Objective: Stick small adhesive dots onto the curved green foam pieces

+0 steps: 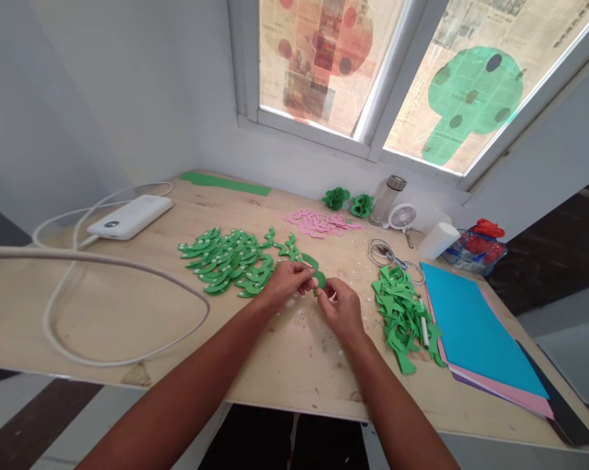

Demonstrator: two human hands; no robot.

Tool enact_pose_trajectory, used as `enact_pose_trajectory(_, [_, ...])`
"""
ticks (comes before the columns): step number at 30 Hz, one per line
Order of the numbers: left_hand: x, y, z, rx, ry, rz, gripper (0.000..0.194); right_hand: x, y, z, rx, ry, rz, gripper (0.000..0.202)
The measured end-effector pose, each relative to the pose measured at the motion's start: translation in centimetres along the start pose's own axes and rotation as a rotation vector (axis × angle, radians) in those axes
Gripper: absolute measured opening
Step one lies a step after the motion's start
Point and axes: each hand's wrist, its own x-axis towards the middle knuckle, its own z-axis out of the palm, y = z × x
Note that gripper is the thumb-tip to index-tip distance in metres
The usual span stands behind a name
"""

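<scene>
Both hands meet over the middle of the wooden table. My left hand (289, 281) pinches the left side of a small curved green foam piece (319, 279). From the right, my right hand (341, 305) holds the same piece between thumb and fingers. Just behind the hands lies another green strip (310, 261). Left of my left hand, curved green pieces with small white squares (226, 258) are spread in rows. A heap of green scraps (397, 307) lies right of my right hand. Pink cut pieces (318, 223) sit farther back.
A white power bank (130, 217) and looping cable (128, 358) occupy the left. Blue sheets (480, 326) lie at right. Tape rolls (381, 251), a bottle (388, 199), a small fan (402, 216), a white roll (439, 241) and green ornaments (336, 198) stand toward the back.
</scene>
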Motion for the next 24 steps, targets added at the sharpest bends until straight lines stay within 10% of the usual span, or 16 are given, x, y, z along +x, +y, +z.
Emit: enact_pose_trajectory(24, [0.0,-0.3,0.3,-0.001,-0.013,0.044,0.016,1.0,1.8,1.8,0.772,-0.066,0.496,0.028])
